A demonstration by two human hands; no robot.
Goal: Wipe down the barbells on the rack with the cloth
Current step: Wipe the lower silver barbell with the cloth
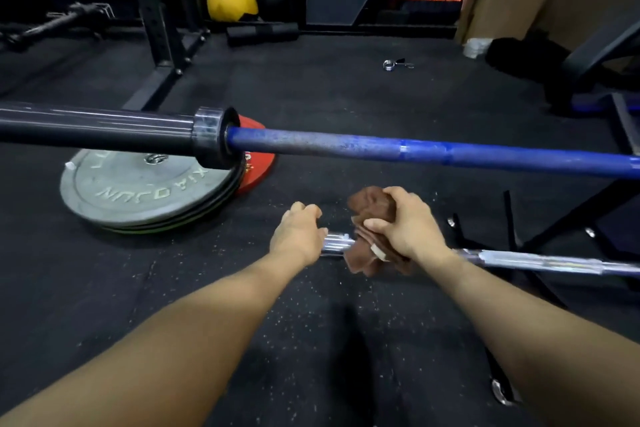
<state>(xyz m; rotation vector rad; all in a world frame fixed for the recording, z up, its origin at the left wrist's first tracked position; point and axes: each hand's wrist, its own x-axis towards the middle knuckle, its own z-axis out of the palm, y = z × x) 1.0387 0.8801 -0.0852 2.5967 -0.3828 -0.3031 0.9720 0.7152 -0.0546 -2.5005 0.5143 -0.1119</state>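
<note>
Wiping the lower chrome bar point(540, 262), mid-task.
Right hand point(403, 224) clamps cloth point(372, 203) round its sleeve; left hand point(298, 230) curls on the end; blue bar point(433, 149) looks pending.

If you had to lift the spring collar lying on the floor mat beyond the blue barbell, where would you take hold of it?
I would pinch the spring collar by its two handles, which stick out to the right of the coil, coming from above. It lies flat on the floor mat with open space around it, and the handles likely offer a surer grip than the round coil.
</note>
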